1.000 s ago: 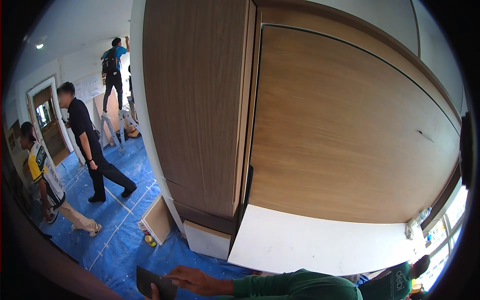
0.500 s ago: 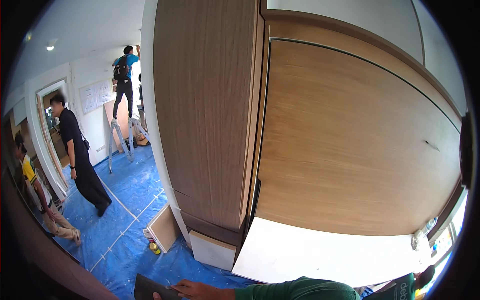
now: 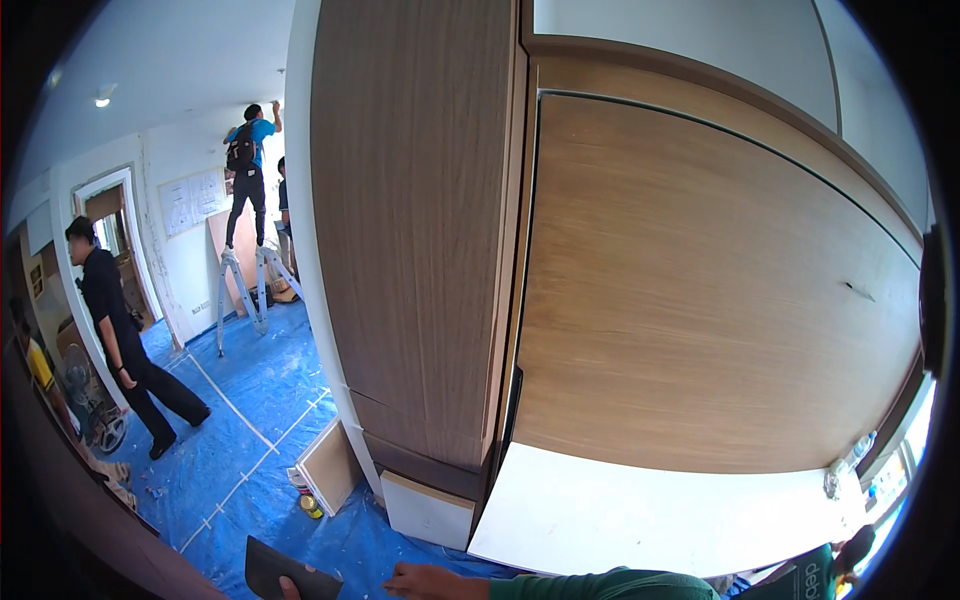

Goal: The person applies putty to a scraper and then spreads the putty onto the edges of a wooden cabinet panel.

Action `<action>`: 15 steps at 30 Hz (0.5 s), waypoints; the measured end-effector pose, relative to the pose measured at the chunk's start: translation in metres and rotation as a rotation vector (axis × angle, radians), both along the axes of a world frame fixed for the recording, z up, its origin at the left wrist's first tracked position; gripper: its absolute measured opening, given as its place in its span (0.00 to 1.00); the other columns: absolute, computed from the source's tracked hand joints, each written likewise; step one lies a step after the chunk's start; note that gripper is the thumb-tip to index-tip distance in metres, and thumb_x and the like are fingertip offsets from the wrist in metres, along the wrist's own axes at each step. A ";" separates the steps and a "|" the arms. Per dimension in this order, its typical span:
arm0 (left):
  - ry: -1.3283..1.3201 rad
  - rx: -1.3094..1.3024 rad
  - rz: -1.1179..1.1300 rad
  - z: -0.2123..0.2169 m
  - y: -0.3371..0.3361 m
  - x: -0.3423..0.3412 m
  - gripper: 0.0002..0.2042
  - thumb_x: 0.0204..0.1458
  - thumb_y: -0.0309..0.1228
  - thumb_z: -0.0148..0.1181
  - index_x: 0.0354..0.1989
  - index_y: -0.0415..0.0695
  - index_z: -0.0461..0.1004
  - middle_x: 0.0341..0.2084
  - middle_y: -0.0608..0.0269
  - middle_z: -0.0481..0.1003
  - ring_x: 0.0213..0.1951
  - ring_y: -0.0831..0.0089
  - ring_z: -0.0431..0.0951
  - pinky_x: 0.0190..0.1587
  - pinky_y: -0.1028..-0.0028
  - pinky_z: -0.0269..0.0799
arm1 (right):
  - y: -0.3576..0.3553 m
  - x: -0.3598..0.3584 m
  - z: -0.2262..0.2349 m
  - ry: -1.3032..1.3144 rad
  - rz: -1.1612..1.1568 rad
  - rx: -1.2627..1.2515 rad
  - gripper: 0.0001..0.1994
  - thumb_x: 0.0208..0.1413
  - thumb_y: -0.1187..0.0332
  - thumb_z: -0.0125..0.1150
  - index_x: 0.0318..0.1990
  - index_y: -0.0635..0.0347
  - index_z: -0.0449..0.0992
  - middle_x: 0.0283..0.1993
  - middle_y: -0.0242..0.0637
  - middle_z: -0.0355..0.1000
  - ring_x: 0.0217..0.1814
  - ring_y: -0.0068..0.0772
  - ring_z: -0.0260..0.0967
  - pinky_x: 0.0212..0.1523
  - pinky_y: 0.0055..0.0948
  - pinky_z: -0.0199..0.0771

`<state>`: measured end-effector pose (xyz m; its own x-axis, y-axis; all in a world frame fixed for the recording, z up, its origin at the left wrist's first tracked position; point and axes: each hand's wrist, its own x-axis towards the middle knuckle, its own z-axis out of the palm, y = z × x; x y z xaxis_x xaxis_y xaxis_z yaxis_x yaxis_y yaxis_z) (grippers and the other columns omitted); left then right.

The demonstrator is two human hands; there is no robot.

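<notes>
Only a thumb or fingertip of my left hand (image 3: 290, 587) shows at the bottom edge, gripping a dark grey flat sheet (image 3: 265, 568); the rest of this hand is out of view. To the right of the sheet, and apart from it, is my right hand (image 3: 432, 580), reaching in from a green sleeve (image 3: 610, 585). Its fingers are curled together, and whatever they may hold is too small to tell. Ahead stands a large wood-grain panel (image 3: 700, 280) with a small dark mark at its right, above a white ledge (image 3: 650, 505).
A tall brown cabinet side (image 3: 415, 230) stands left of the panel. Boards (image 3: 330, 470) and a yellow-labelled can (image 3: 311, 506) rest on blue floor sheeting (image 3: 255, 400). One person stands on a stepladder (image 3: 262, 285); a person in black (image 3: 110, 300) walks at left. Green clothing (image 3: 812, 575) shows lower right.
My right hand has drawn away from the dark sheet, which has shifted slightly left. The person in black has moved left, and the one in yellow is now mostly hidden at the left edge.
</notes>
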<state>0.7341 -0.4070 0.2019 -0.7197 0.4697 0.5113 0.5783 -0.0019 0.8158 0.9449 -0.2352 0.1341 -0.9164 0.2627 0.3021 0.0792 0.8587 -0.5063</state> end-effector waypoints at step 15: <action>-0.094 -0.332 0.045 -0.119 -0.042 -0.041 0.45 0.43 0.30 0.70 0.74 0.72 0.63 0.56 0.35 0.71 0.43 0.41 0.77 0.47 0.52 0.77 | -0.022 0.054 -0.021 0.153 0.069 -0.205 0.13 0.71 0.61 0.52 0.50 0.60 0.77 0.39 0.49 0.69 0.40 0.49 0.64 0.40 0.51 0.63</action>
<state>0.6933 -0.4491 0.0833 -0.7804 0.5658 0.2661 0.4940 0.2969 0.8172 0.9993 -0.2572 0.1136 -0.8821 0.2708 0.3855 -0.0672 0.7376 -0.6719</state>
